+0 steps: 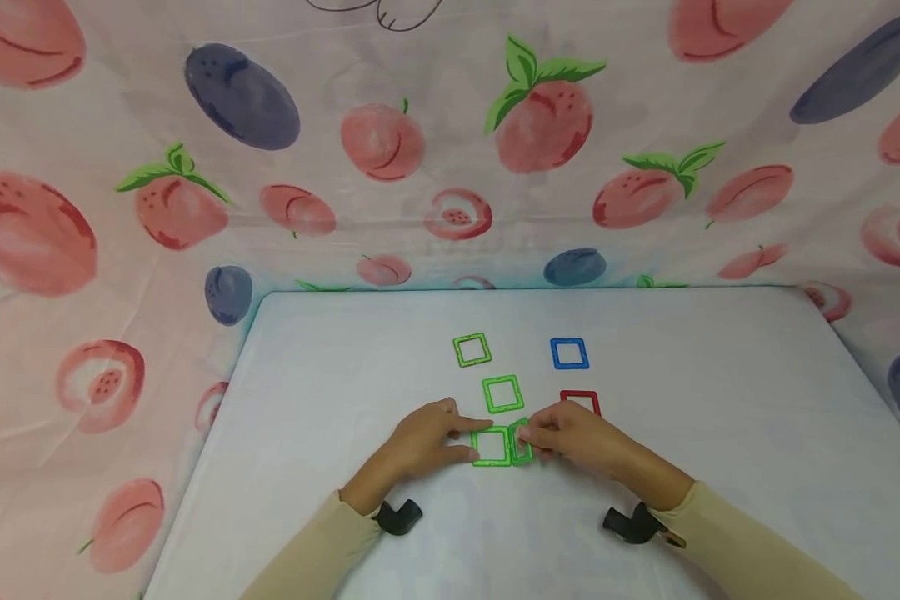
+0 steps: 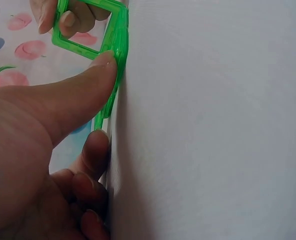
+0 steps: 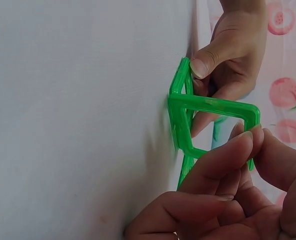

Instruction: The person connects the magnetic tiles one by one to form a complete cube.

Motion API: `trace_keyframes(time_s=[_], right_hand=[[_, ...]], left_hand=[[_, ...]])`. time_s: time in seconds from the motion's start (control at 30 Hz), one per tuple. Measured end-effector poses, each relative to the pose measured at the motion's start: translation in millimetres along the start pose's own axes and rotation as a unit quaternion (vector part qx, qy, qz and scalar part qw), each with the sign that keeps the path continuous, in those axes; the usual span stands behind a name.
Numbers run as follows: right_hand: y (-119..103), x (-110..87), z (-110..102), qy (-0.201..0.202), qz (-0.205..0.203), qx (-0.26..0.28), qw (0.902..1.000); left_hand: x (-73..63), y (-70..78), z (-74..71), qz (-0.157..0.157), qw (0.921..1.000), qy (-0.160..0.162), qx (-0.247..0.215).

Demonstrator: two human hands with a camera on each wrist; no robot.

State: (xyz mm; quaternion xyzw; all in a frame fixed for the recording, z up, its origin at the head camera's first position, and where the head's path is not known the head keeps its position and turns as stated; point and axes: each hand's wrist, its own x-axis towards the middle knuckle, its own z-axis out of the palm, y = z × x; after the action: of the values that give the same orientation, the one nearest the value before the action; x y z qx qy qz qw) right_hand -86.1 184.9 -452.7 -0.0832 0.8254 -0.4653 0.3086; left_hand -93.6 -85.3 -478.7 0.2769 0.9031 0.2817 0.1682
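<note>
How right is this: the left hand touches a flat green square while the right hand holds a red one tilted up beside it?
Only the colour is off: the right hand holds a tilted green square, not a red one, as the right wrist view shows.

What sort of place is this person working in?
Probably an indoor tabletop play or craft corner, though the wider room is hidden: a white table, fruit-print fabric behind and beside it, and green square frames on it.
</note>
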Motion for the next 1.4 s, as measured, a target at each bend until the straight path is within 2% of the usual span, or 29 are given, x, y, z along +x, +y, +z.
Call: trace_keyframes(time_s=[0.53, 0.7, 0.83, 1.17, 1.4], right_hand=[[-6.6, 3.2, 9.7, 0.022, 0.019, -0.006, 0.9996], [-9.8, -1.7, 9.8, 0.011, 0.028, -0.024, 0.9993], [-9.8, -8.2, 10.5, 0.002, 0.017, -0.042, 0.9990], [-7.8, -9.8, 15.9, 0.038, 0.004, -0.064, 0.9972], [-6.6, -13.1, 14.5, 0.038, -0.022, -0.072, 0.9964]], left_hand=[[0.8, -0.4, 0.3, -0.002, 1.0000, 0.002, 0.007], [0.7, 0.5, 0.1, -0.003, 1.0000, 0.001, 0.008], [0.7, 0.6, 0.3, -0.003, 1.0000, 0.003, 0.008], [0.0, -1.6, 0.3, -0.006, 1.0000, 0.003, -0.007], [0.2, -2.0, -0.2, 0.001, 0.9999, 0.006, -0.012]])
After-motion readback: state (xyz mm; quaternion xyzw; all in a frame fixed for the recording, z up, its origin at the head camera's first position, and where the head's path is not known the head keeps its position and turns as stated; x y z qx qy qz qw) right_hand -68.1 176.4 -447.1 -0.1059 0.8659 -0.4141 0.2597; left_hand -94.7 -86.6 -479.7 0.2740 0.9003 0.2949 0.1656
